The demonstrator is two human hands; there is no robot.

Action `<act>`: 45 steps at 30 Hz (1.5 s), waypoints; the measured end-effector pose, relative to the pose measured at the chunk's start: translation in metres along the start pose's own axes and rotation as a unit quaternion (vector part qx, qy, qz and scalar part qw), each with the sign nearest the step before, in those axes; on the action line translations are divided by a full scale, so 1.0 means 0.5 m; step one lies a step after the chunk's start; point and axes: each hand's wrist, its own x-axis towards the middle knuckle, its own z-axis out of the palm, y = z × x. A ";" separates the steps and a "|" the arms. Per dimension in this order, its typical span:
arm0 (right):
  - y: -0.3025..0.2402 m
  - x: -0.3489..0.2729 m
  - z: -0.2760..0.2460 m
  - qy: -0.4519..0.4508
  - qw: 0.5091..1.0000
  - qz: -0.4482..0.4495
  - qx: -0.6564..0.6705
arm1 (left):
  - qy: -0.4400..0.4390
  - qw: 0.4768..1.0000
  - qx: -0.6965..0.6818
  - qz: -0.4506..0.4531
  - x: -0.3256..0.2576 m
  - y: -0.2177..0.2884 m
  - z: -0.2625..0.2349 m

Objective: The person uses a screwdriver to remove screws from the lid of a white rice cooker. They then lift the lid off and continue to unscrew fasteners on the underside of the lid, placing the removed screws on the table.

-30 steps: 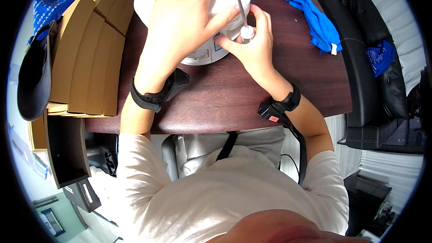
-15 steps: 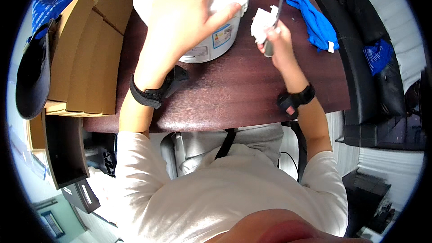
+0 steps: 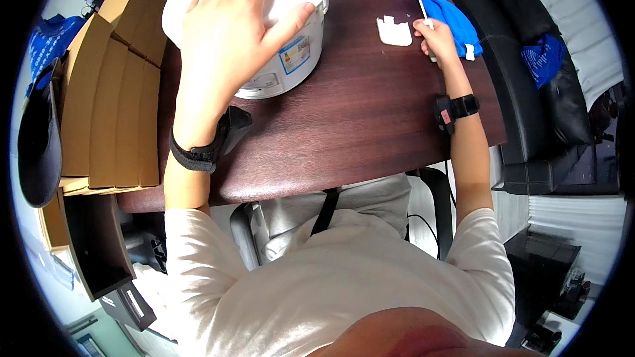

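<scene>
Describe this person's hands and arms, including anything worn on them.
The left hand and right hand are ungloved. The sleeves are short and off-white. Each side has a black wrist strap with a black device; the right one bears a small reddish label.

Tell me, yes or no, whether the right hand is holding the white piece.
No, the white piece lies on the table, just left of the right hand, which grips a thin tool.

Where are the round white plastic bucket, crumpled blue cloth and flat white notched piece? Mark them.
Round white plastic bucket (image 3: 294, 56): head view, label on side wall.
Crumpled blue cloth (image 3: 452, 18): head view, middle stretch.
Flat white notched piece (image 3: 396, 34): head view, upper face.
</scene>
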 end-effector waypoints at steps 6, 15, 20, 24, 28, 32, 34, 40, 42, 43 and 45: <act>0.022 0.089 -0.011 0.052 0.985 -0.050 -0.158 | -0.006 1.000 -0.007 -0.003 0.002 0.002 -0.001; 0.030 0.155 0.014 0.031 0.945 -0.022 -0.324 | 0.000 1.000 0.004 0.005 0.006 0.005 -0.005; 0.025 0.129 0.010 0.017 0.976 -0.007 -0.217 | 0.003 1.000 0.000 0.011 0.005 0.001 -0.006; 0.016 0.045 0.005 -0.106 0.994 -0.021 -0.029 | 0.004 1.000 0.001 0.006 0.005 0.004 -0.004; 0.013 0.030 0.011 -0.090 0.995 -0.045 -0.024 | 0.010 1.000 0.011 0.015 0.004 0.000 -0.003; 0.026 0.031 -0.009 -0.050 0.997 -0.030 -0.050 | 0.006 1.000 0.004 0.016 0.005 0.000 -0.005; 0.021 0.021 -0.014 -0.074 0.994 0.015 -0.082 | 0.007 1.000 0.009 0.016 0.004 0.001 -0.005; 0.025 0.014 -0.023 -0.074 0.988 0.013 -0.132 | 0.004 1.000 0.008 0.016 0.008 0.003 -0.007; -0.012 -0.015 -0.019 -0.083 0.982 -0.048 -0.161 | 0.007 1.000 0.013 0.018 0.004 0.000 -0.005; -0.026 -0.031 -0.014 -0.087 0.977 -0.079 -0.176 | 0.009 1.000 0.015 0.018 0.003 -0.001 -0.004; -0.035 -0.061 0.003 -0.128 0.968 -0.079 -0.200 | 0.013 1.000 0.012 0.021 0.004 0.001 -0.003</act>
